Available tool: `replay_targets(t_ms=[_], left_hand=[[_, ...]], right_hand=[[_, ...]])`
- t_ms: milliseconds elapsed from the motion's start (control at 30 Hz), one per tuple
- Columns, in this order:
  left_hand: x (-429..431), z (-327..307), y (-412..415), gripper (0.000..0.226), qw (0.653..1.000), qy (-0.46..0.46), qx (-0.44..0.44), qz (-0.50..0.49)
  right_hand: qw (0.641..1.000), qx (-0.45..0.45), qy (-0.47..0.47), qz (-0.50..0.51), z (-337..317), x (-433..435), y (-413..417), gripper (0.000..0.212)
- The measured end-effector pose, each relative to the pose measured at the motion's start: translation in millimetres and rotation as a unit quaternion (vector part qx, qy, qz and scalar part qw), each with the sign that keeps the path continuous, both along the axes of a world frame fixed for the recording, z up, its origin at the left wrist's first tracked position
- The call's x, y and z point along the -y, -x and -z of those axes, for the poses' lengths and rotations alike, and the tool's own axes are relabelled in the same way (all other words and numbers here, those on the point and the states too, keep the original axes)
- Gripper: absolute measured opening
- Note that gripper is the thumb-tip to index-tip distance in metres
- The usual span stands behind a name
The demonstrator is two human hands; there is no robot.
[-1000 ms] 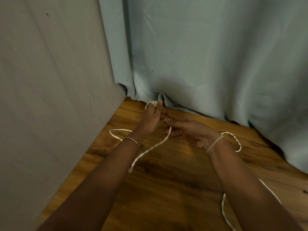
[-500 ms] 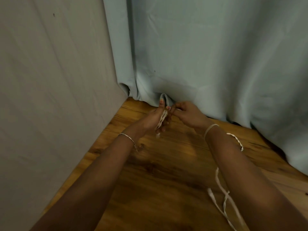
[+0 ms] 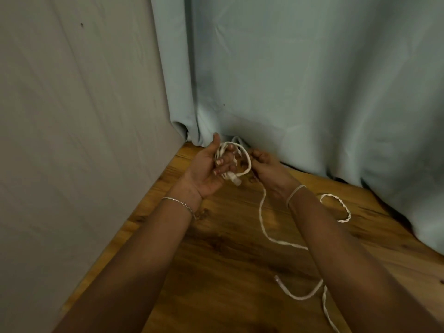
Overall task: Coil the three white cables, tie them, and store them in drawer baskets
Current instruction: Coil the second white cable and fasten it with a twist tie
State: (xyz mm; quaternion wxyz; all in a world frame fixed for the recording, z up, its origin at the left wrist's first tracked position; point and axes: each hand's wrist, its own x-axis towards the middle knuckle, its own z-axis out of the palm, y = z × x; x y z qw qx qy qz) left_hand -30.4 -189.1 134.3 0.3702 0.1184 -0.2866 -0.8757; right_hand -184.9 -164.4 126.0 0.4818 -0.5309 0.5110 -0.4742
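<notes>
White cable (image 3: 260, 212): several loops of it are wound around the curled fingers of the left hand (image 3: 209, 169), which is palm up with the thumb pointing up. A flat plug end sticks out just below these fingers. Right hand (image 3: 266, 169) is just beside it, with its fingertips pinching the outer loop on the right side of the bundle. Both hands are therefore holding the cable, raised above the far left corner of the wooden surface (image 3: 228, 248).

From the right hand, 1 strand drops to the wood, curves toward the near edge and passes under the right forearm. Near the near edge, a loose cable end (image 3: 278, 280) lies on the wood with more strand curving away to the right; I cannot tell whether it is the same cable.

Twisted white cable (image 3: 346, 209) lies in an open loop on the wood to the right of the right wrist, near the right edge.

Thin metal bracelet (image 3: 177, 203) on the left wrist; pale band (image 3: 295, 191) on the right wrist.

Blue-grey curtain (image 3: 312, 80) hangs along the far edge, touching the wood. Grey wall (image 3: 72, 116) borders the left edge.
</notes>
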Motion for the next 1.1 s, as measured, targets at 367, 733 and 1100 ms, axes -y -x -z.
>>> replay_targets(t_ms=[367, 733, 1100], left_hand=[[12.0, -0.4, 7.4, 0.036, 0.954, -0.053, 0.066, -0.289], [6.0, 39.5, -1.4, 0.052, 0.787, 0.251, 0.501, -0.259], [-17.0, 25.9, 2.6, 0.081, 0.940, 0.133, 0.313, -0.023]], right_hand=[[0.963, -0.227, -0.048, -0.138, 5.4, -24.3, -18.8, 0.023], [0.906, -0.411, 0.083, -0.052, -17.1, -14.1, -23.4, 0.020], [0.976, -0.201, 0.056, 0.066, -2.8, 3.6, -6.7, 0.024]])
